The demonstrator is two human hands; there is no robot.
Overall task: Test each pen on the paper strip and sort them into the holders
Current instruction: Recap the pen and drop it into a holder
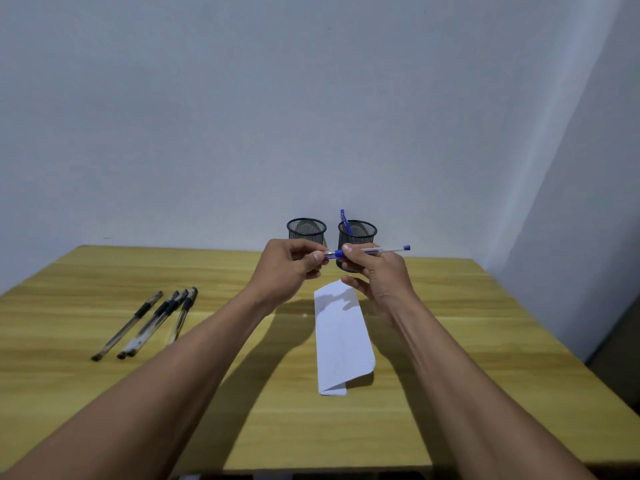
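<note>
Both hands are raised above the wooden desk (450, 306), meeting in front of two black mesh holders. The left hand (287, 263) has its fingers (313, 259) pinched closed on the tip end of a blue pen (377, 250), at or around the blue cap (whether the cap is on or partly off cannot be told, since the fingertips cover the joint). The right hand (377, 275) grips the same pen just beside that, thumb on top and fingers curled beneath, so the clear barrel runs out to the right past the knuckles and ends in a small blue plug. The pen lies nearly level, held in the air between the two hands.

Below the hands, a white paper strip (341, 337) lies flat on the desk, its near end folded over. Behind the hands stand the left holder (306, 230) and the right holder (358, 232), close together near the wall; a blue pen in the right holder (344, 221) sticks up over its rim. Well off to the left, four dark pens (152, 320) lie side by side on the desk, angled toward the holders.
</note>
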